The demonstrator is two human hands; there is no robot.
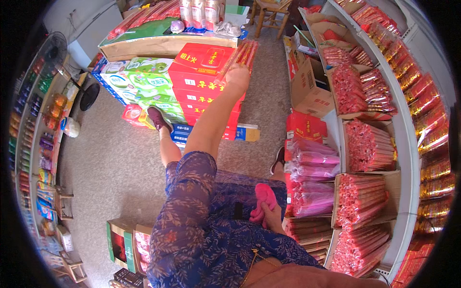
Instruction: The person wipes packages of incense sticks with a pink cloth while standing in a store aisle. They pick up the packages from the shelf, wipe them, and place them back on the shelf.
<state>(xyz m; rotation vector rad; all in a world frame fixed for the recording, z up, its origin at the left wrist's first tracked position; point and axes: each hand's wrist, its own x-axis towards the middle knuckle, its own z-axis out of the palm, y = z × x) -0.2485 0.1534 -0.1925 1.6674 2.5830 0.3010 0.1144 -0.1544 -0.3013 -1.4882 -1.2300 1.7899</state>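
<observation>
My left hand [237, 77] grips a bundle of long red sticks in clear wrapping [245, 54], at the end of my outstretched arm. The bundle lies over the right end of a stack of red drink cartons [200, 57]; whether it touches the top carton I cannot tell. Close to my body, my right hand [273, 217] is closed around a bunched pink cloth [265, 198]. To the right of that hand stand pink plastic-wrapped bundles [313, 158], and brown stick bundles [308, 232] lie below them.
Shelving [410, 172] along the right holds open cartons of red-wrapped sticks [367, 144]. Ahead, a wooden-edged counter [165, 47] bears cans [198, 14]. Green-and-white cartons [151, 81] stand before it. A pedestal fan [89, 96] and stocked shelves [36, 144] are left; boxes [120, 241] stand lower left.
</observation>
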